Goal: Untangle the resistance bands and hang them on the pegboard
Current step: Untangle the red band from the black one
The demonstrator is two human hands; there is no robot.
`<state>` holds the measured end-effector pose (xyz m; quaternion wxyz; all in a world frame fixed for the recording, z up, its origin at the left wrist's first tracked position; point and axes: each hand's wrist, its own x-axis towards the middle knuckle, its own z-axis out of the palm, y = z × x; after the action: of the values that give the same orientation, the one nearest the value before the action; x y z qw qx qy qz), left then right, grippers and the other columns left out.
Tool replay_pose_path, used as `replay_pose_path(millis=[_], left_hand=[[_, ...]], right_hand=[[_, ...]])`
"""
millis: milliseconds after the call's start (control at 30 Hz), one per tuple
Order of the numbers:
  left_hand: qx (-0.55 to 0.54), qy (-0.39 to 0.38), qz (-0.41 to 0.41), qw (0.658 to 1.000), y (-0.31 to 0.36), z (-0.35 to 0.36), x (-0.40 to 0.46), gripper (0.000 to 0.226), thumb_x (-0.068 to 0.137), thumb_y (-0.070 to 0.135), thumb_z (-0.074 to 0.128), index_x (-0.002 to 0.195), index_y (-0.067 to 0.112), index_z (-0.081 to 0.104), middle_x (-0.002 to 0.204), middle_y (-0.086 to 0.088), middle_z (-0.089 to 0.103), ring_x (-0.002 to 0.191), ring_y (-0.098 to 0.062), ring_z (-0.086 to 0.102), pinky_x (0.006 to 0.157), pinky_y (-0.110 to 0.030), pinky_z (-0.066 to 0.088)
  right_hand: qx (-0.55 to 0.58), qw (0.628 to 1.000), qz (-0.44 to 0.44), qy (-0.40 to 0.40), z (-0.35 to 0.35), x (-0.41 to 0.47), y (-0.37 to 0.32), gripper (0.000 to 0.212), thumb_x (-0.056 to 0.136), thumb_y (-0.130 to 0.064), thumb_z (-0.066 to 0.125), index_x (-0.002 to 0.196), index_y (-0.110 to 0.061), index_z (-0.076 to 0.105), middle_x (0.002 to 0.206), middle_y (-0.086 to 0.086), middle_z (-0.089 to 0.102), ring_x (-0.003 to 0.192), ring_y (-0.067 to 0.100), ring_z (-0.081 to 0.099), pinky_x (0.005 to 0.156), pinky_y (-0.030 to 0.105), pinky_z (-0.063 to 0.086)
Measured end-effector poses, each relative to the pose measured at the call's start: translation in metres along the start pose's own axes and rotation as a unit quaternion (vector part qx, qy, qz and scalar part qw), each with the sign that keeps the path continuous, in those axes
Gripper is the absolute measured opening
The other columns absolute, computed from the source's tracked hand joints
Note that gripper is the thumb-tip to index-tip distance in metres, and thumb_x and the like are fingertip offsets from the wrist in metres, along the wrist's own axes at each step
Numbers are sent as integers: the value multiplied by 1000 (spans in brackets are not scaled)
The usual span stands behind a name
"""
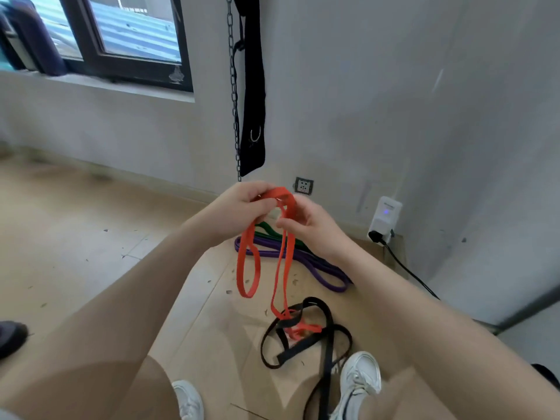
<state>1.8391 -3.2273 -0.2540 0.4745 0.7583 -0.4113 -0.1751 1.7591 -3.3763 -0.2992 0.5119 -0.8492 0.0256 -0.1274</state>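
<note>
An orange resistance band [249, 268] hangs in loops from both of my hands. My left hand [242, 207] grips its top end, and my right hand [306, 225] pinches a strand just beside it. The band's lower end is knotted into a black band [327, 328] lying on the floor between my feet. A purple band [318, 268] and a green band [268, 228] lie on the floor behind the orange loops. No pegboard is in view.
A black strap [253, 86] and a chain [234, 86] hang on the grey wall ahead. A wall socket [304, 185], a white plugged-in device [385, 219] and its black cable [409, 268] sit at the right. My white shoes [360, 377] stand on the tan floor.
</note>
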Motion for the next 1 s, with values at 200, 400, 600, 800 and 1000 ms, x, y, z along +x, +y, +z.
replay_pose_path(millis=[200, 400, 600, 800, 1000], left_hand=[[114, 31, 18, 993, -3, -5, -13, 26, 91, 22, 56, 117, 25, 60, 88, 4, 65, 73, -10, 59, 66, -20, 45], [2, 137, 60, 989, 7, 1, -15, 22, 94, 13, 51, 109, 21, 63, 84, 21, 60, 74, 16, 55, 70, 0, 40], [-128, 208, -4, 970, -23, 3, -25, 21, 97, 13, 44, 106, 14, 62, 56, 14, 49, 49, 2, 43, 51, -10, 38], [-84, 75, -114, 987, -77, 1, -37, 19, 95, 13, 47, 112, 17, 53, 63, -1, 45, 57, -13, 42, 59, -26, 40], [-61, -63, -123, 988, -56, -7, -21, 42, 78, 46, 61, 88, 5, 63, 72, -3, 63, 69, -15, 63, 78, -29, 53]], right_hand=[[-187, 979, -69, 45, -9, -4, -6, 12, 93, -19, 56, 103, -16, 62, 84, -6, 58, 75, 10, 56, 72, 23, 48], [-238, 967, 15, -85, -7, -17, 15, 14, 90, -14, 58, 103, -18, 59, 92, -3, 61, 84, 16, 60, 75, 23, 49], [-244, 960, 135, -10, -14, -30, 57, 7, 95, -25, 48, 91, -23, 54, 90, 9, 58, 74, 21, 57, 61, 30, 46], [-97, 989, 22, 111, -47, -10, -2, 14, 95, -17, 50, 109, -20, 52, 89, -6, 57, 86, 12, 57, 66, 16, 46], [-107, 987, -80, 84, -52, 10, -62, 14, 89, -14, 62, 88, -27, 58, 83, -4, 63, 75, 15, 58, 67, 23, 48]])
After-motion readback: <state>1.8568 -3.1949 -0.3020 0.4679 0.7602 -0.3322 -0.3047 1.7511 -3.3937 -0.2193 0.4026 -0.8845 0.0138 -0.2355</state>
